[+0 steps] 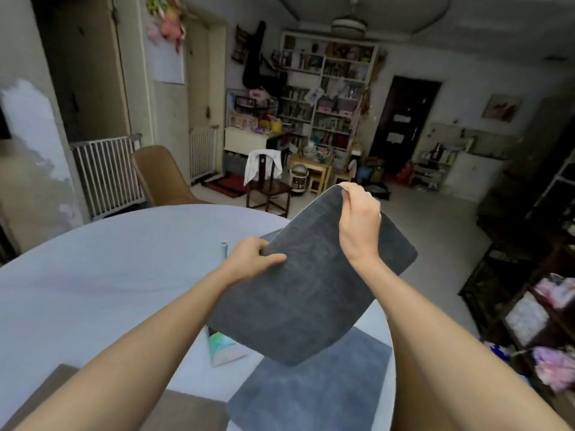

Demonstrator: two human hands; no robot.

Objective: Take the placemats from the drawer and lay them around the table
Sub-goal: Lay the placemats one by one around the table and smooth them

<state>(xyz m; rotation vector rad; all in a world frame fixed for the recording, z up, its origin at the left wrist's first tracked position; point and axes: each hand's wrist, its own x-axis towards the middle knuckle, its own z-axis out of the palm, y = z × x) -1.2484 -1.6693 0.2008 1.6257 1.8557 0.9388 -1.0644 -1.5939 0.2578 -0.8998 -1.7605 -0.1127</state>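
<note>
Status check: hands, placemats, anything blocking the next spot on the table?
Left hand and right hand grip the dark grey fabric placemat, held above the round white table. Blue-grey rectangular placemat already laid. Small white tube and teal-white box nearby.

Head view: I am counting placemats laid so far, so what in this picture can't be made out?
- Held placemat, gripped by left hand and right hand: it hides the table beyond, where a mat edge peeks out.
- Laid placemat: near corner cut off by the bottom edge.
- Small box: partly covered by the held placemat, print blurred.
- Drawer: not in view.
</note>
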